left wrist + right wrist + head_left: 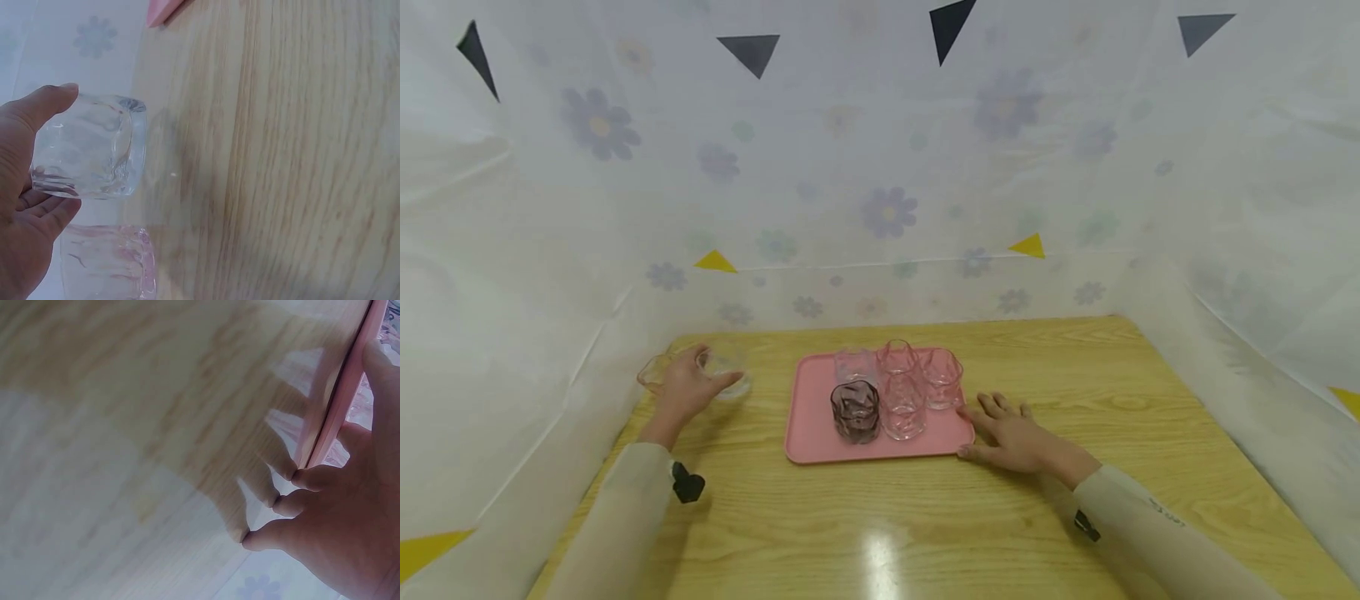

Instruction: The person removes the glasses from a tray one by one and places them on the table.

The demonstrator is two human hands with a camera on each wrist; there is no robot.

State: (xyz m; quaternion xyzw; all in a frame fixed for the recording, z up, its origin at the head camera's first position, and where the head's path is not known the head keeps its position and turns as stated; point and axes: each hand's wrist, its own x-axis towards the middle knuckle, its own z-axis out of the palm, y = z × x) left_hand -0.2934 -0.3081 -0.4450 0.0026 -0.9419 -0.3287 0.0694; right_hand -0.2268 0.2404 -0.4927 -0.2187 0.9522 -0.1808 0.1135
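At the table's left side, my left hand point(687, 385) grips a clear drinking glass point(90, 147) between thumb and fingers. A pink-tinted glass point(109, 262) stands beside it, just past the hand. The pink tray point(811, 425) lies mid-table. It carries a dark smoky glass point(855, 414), a clear glass point(852, 364) and several pale pink glasses point(942, 383). My right hand point(1018, 439) is at the tray's right edge, fingers spread. In the right wrist view, its thumb touches the tray's rim point(340, 403) and other fingertips rest on the table.
The wood-grain table point(880, 508) extends in front of the tray and to its right. White sheeting with a flower print point(887, 212) rises behind the table and on both sides. Black and yellow triangles point(1028, 245) are on the sheeting.
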